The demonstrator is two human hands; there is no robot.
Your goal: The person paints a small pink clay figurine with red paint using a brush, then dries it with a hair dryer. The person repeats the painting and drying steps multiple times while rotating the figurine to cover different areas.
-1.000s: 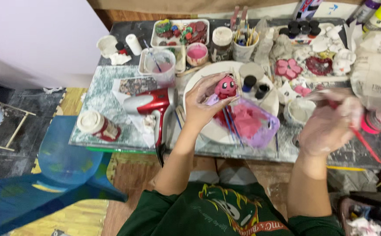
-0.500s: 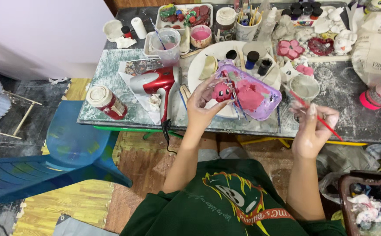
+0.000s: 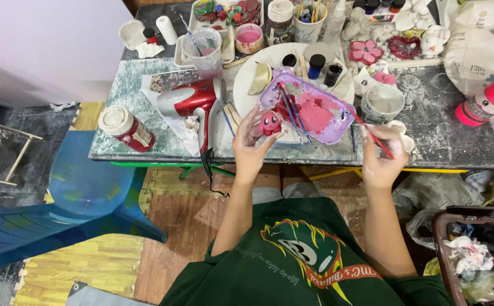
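Observation:
My left hand (image 3: 251, 148) holds a small pink-red painted figurine (image 3: 269, 123) up at the table's near edge. My right hand (image 3: 382, 154) grips a thin red-handled paintbrush (image 3: 372, 134) whose tip points toward a purple palette tray (image 3: 340, 126) smeared with pink paint. The tray rests on a round white plate (image 3: 247, 96), and other brushes lie across it. Both hands hover over the front edge of the table, the figurine just left of the tray.
A red hair dryer (image 3: 187, 100) lies left of the plate on the marbled table (image 3: 128, 90). A red-and-white can (image 3: 127, 128), a water cup (image 3: 207, 50), paint jars (image 3: 316, 63), plaster figures (image 3: 366, 52), a pink bottle (image 3: 488, 102) and a blue chair (image 3: 60, 198) surround me.
My right hand has come in from the right toward the purple tray with the brush. My left hand keeps hold of the figurine. The view has shifted so the table sits higher.

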